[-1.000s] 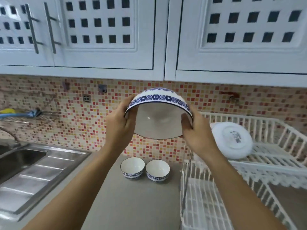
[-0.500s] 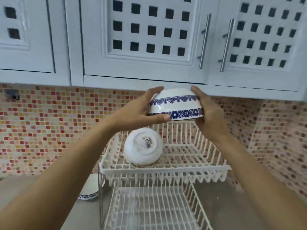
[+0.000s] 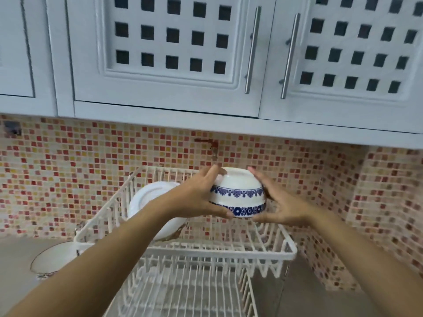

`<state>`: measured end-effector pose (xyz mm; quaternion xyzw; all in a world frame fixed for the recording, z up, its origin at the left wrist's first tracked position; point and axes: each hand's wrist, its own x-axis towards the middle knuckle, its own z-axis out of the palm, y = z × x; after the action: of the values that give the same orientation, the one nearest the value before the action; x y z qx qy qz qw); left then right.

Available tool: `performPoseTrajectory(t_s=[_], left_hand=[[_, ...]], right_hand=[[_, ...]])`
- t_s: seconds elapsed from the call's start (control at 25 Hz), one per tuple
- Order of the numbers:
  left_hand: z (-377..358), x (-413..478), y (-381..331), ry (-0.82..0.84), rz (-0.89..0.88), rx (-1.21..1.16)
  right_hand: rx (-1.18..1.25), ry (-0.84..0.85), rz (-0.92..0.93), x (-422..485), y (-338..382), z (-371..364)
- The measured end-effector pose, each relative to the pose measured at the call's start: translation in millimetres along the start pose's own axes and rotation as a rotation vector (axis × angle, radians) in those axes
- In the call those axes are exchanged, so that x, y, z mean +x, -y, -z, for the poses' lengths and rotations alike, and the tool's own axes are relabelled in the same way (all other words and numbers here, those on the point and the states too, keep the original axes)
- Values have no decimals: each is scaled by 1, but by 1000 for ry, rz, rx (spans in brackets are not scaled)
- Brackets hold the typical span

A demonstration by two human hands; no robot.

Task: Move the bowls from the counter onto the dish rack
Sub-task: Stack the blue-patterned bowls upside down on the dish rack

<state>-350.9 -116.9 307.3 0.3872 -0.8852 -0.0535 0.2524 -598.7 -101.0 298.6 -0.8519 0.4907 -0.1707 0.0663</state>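
Above the upper tier of the dish rack (image 3: pixel 290 250), both hands clamp an upturned bowl (image 3: pixel 238 195), left hand (image 3: pixel 201 197) and right hand (image 3: pixel 281 204) on opposite sides; open tines lie directly below, right of a racked bowl (image 3: pixel 146 197). Another bowl (image 3: pixel 52 259) waits on the counter (image 3: pixel 13 259).

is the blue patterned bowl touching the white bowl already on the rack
Apart. Head view shows the left hand between the upside-down blue-patterned white bowl and the plain white bowl.

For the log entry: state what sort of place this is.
Most likely a home kitchen: a white two-tier dish rack stands on a counter, mosaic tile backsplash behind, grey wall cabinets above.
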Motion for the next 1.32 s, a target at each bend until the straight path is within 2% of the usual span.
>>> performPoseTrajectory(t_s=[0.16, 0.44, 0.64, 1.08, 1.2, 1.32], left_hand=[[-24, 10, -2, 73, 71, 21], [-62, 19, -2, 138, 249, 154], [-77, 24, -3, 190, 301, 206], [-80, 23, -1, 249, 285, 348], [-68, 22, -1, 310, 337, 271], [-37, 15, -6, 139, 305, 173]], right_hand=[[85, 32, -40, 12, -14, -7], [-204, 126, -50, 39, -23, -26], [-327, 215, -83, 52, -21, -39], [-339, 216, -157, 55, -17, -42], [-188, 264, -220, 57, -15, -35], [-111, 190, -192, 62, 1, -22]])
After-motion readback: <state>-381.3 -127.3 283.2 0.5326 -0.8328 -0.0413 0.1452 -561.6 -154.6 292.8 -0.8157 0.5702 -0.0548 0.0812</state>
